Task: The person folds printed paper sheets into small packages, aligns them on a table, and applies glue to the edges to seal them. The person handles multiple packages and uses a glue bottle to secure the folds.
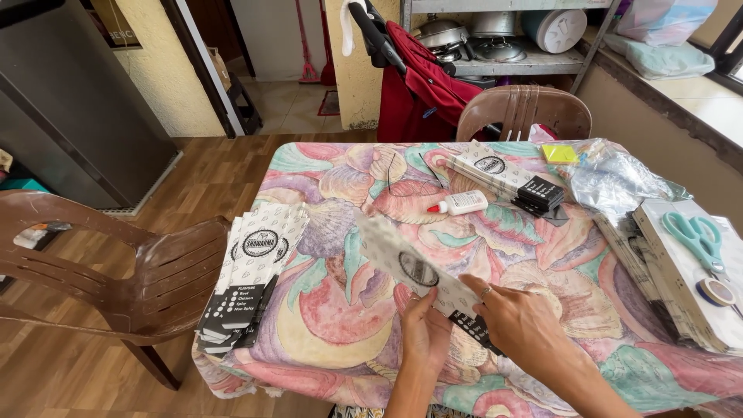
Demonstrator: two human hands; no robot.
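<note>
Hands first: my left hand [424, 331] and right hand [520, 323] both pinch the near end of one flat paper sleeve [422, 272], which slants away from me over the flowered tablecloth [340, 310]. Left of that sleeve lies one fanned stack of sleeves [251, 271], beyond it one glue bottle [460, 203] and a second stack [507, 178], far right one pair of scissors [696, 236]; two brown plastic chairs [147, 271] stand on the wooden floor.

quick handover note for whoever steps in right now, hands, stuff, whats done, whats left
Left hand and right hand both grip one flat paper sleeve, held tilted above the table.
Finished-looking stack of sleeves lies at the table's left edge.
Second pile of sleeves sits at the far side, glue bottle lying beside it.
Scissors and tape roll rest on boards at right.
Left: the held sleeve and the far pile, apparently.
</note>
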